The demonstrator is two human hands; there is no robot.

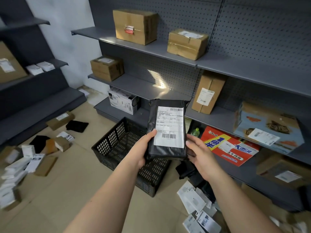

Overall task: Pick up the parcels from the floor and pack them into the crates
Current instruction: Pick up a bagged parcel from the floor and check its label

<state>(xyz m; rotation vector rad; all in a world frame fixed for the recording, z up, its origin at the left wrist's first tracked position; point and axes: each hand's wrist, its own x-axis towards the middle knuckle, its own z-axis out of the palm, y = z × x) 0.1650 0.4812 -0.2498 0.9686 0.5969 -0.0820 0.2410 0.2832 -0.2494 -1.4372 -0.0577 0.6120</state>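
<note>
**Spotter:** Head view shows you with one parcel (167,130) up in front of you, right over the crate (107,147). Your left hand (143,148) is closed round its lower left edge, thumb laid on the label; your right hand (198,155) is half curled against the lower right edge, fingers behind it.

**Checker:** How far along would you call it?

**Spotter:** Early, I'd judge. What you can see of the crate floor looks bare. Loose parcels lie at 8 o'clock (25,165) and more at 5 o'clock (196,207), with a few at 10 o'clock (60,120). Almost everything is left for you to lift.

**Checker:** And what are you handling?

**Spotter:** A soft black plastic mailer, crinkled and slightly glossy, flat and oblong, with a smooth white paper label carrying barcodes. The crate is rigid dark plastic with perforated lattice walls. On the floor you have stiff brown cardboard boxes, white padded bags and limp black pouches, all on pale tile.
</note>
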